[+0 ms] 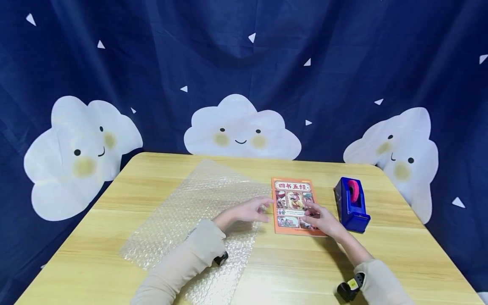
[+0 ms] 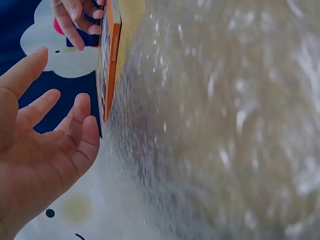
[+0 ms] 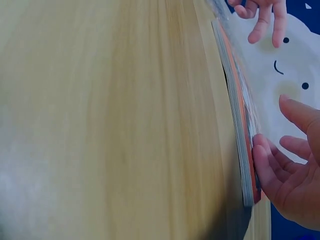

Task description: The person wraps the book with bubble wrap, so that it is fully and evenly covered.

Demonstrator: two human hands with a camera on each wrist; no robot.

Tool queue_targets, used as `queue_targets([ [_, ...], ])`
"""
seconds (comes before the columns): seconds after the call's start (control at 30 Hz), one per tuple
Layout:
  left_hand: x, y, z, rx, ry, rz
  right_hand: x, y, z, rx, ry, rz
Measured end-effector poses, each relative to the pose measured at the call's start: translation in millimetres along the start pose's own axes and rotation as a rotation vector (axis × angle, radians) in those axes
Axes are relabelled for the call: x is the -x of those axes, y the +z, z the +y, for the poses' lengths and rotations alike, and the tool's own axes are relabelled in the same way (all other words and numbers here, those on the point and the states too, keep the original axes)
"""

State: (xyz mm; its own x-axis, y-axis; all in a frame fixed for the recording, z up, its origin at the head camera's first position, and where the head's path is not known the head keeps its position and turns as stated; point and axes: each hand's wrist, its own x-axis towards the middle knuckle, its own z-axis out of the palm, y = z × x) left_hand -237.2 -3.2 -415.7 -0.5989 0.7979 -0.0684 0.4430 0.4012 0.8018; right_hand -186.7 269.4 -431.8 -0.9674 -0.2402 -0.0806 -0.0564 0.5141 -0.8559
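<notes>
Head view: an orange book (image 1: 290, 206) lies flat on the bench (image 1: 396, 254), at three o'clock from the left grip (image 1: 252, 210), fingers loosely parted, nothing held, above bubble wrap (image 1: 198, 199)! The right grip (image 1: 323, 218), relaxed and empty, is over the cover's four o'clock side; tape dispenser (image 1: 348, 212) at two o'clock from it. Left wrist: fingers spread, book apart, past one o'clock. Right wrist: fingertips right at the cover, book towards ten o'clock, unclasped.
</notes>
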Motion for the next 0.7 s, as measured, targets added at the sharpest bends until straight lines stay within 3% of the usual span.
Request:
queue_targets([
  [0.43, -9.3, 11.9, 7.9, -0.089, -0.088, -0.064, 7.4, -10.5, 5.1, 0.201, 0.011, 0.081],
  [0.7, -10.2, 14.8, 10.5, -0.168, -0.082, -0.101, 12.3, -11.4, 6.2, 0.292, 0.074, 0.097],
])
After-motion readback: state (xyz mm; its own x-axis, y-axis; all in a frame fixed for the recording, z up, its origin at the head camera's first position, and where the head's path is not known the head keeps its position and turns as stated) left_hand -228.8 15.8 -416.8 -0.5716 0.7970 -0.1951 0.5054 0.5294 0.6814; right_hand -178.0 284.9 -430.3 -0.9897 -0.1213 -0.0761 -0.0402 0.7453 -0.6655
